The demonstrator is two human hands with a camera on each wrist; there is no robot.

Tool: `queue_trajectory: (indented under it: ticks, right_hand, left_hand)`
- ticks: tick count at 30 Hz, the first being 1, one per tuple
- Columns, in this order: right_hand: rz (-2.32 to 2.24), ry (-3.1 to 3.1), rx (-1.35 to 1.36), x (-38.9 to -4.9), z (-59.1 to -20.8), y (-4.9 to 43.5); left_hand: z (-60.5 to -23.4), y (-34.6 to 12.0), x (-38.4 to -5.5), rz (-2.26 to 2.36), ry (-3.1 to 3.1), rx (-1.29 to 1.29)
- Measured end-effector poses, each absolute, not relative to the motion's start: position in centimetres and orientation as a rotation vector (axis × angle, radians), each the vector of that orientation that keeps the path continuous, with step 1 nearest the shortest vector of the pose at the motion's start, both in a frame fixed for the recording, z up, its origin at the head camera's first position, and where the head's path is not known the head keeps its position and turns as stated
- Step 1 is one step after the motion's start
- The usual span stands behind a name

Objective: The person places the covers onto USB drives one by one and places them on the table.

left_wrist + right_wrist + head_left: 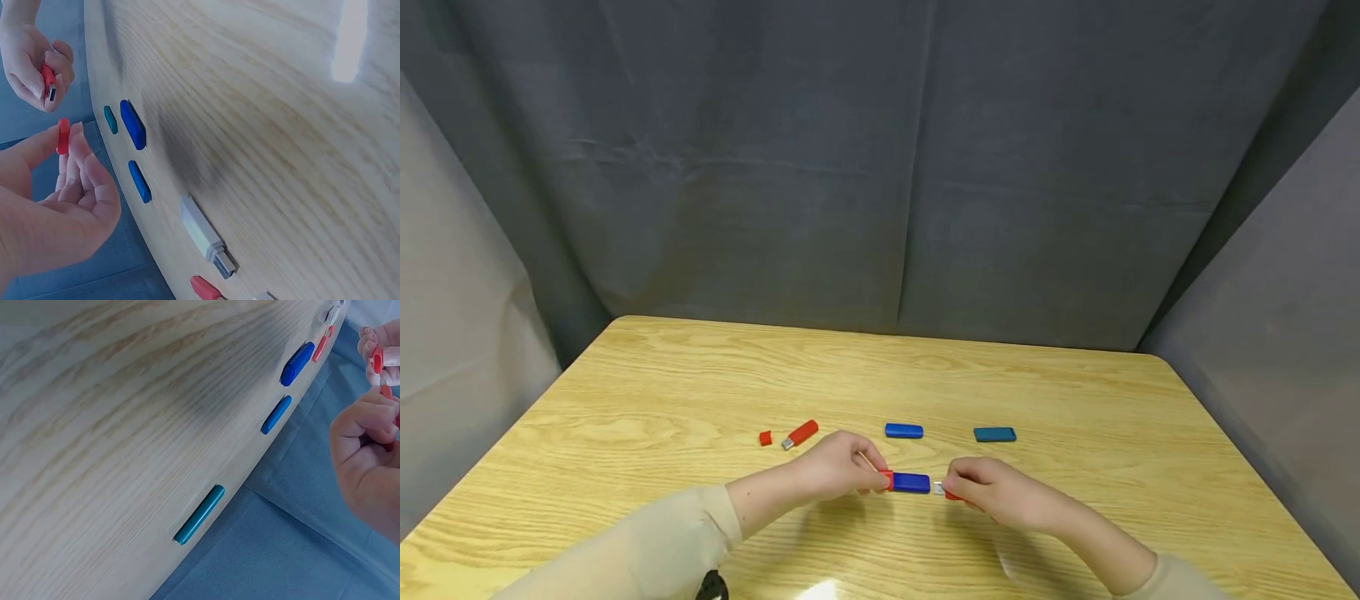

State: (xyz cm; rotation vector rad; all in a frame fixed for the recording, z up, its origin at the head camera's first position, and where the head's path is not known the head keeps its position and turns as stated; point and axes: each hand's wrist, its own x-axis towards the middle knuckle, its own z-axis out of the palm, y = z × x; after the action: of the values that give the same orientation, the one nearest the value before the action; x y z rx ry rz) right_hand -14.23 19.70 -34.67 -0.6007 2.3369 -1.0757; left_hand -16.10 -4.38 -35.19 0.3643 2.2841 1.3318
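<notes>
My left hand (846,467) pinches a small red cap (63,136) between thumb and fingertips, held above the table. Facing it, my right hand (996,492) grips a red USB stick (47,76) with its metal plug bare and pointing toward the cap. A short gap separates plug and cap in both wrist views. On the table below, a dark blue USB stick (912,483) shows between the hands. A white USB stick (203,231) with its plug exposed lies on the wood in the left wrist view; the left hand hides it in the head view.
Farther back on the wooden table (700,375) lie a smaller blue stick (904,431) and a teal stick (995,435). Toward the left are an uncapped red USB stick (803,432) and a red cap (765,437). A grey curtain (880,167) hangs behind the table.
</notes>
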Motion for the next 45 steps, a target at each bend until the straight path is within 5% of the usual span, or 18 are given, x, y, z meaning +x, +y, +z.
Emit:
queue_trajectory:
  ticks: [45]
  right_hand:
    - [-1.091,2.313,-0.690,-14.13,-34.97,18.91]
  left_hand:
    - [-35.30,-4.14,-15.55,1.350,2.235,0.373]
